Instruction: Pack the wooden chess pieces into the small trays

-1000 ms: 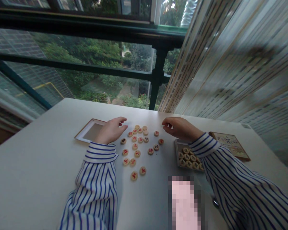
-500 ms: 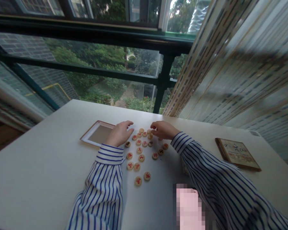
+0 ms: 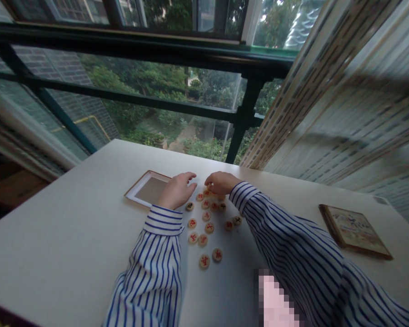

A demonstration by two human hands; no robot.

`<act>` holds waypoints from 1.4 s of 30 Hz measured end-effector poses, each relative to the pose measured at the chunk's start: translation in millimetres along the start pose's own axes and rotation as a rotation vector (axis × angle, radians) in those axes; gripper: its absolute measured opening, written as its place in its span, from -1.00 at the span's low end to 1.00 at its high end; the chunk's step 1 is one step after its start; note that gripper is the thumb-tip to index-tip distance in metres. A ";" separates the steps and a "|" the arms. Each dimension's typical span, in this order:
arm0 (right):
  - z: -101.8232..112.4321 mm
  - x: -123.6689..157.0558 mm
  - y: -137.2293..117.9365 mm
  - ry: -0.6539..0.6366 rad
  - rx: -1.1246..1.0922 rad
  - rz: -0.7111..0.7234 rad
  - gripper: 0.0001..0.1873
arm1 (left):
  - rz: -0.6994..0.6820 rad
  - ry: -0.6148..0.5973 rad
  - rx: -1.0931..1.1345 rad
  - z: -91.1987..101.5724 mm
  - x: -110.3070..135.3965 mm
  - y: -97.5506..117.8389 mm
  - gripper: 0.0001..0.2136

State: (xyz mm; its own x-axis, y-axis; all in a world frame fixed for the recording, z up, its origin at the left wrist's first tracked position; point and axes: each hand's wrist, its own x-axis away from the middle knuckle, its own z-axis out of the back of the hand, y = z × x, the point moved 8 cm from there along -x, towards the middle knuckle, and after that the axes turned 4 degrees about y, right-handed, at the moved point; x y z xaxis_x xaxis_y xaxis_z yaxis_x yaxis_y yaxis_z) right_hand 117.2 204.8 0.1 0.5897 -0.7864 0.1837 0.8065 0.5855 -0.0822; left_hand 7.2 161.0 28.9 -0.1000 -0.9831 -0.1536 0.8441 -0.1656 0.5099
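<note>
Round wooden Chinese chess pieces [image 3: 206, 204] with red or black characters lie loosely spread over the middle of the white table. At their far end, my right hand [image 3: 222, 182] is bent down, with thumb and fingertips closed around a chess piece [image 3: 209, 186]; the hand partly covers several others. Left of the pieces, my left hand [image 3: 177, 190] hovers with thumb and fingers apart, holding nothing. It hides the right side of a shallow open box part [image 3: 132, 198] with a grey inside. Striped sleeves cover both my forearms.
A flat box or lid with a printed picture [image 3: 356, 229] lies at the right of the white table [image 3: 71, 227]. Beyond the table's far edge stand a dark green railing [image 3: 177, 108] and windows. A curtain [image 3: 344, 113] hangs at the right.
My right hand has moved left across the far pieces, and its fingertips have closed around one. My left hand keeps its open pose. The view has shifted slightly left.
</note>
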 end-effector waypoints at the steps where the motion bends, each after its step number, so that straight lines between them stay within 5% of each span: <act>1: -0.4 -1.3 0.0 -0.009 0.007 -0.005 -0.64 | -0.003 0.002 0.002 0.3 0.2 0.4 -0.68; 12: -0.4 -8.8 0.5 -0.034 0.027 0.014 -0.73 | -0.013 0.018 -0.003 2.8 1.8 1.3 -0.69; 19: 5.0 -7.2 3.7 0.058 -0.094 -0.011 -0.78 | -0.018 0.040 0.017 4.2 1.0 0.9 -0.68; 25: 20.0 3.4 12.4 0.149 -0.390 -0.013 -0.67 | -0.052 0.136 0.117 11.7 0.0 5.2 -0.72; 31: 23.6 18.7 25.1 0.163 -1.085 -0.058 -0.63 | -0.122 0.178 0.244 14.7 0.6 16.8 -0.71; 42: 21.5 27.1 20.3 0.154 -1.366 -0.031 -0.76 | -0.191 0.211 0.306 14.7 3.5 40.8 -0.74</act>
State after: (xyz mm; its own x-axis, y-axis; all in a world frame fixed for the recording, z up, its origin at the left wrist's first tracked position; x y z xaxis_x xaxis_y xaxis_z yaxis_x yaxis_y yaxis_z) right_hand 148.6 199.6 24.4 0.4975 -0.8615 0.1014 0.1676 -0.0192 -0.9857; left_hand 33.5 149.6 61.6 -0.1024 -0.9001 -0.4234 0.6225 -0.3900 0.6785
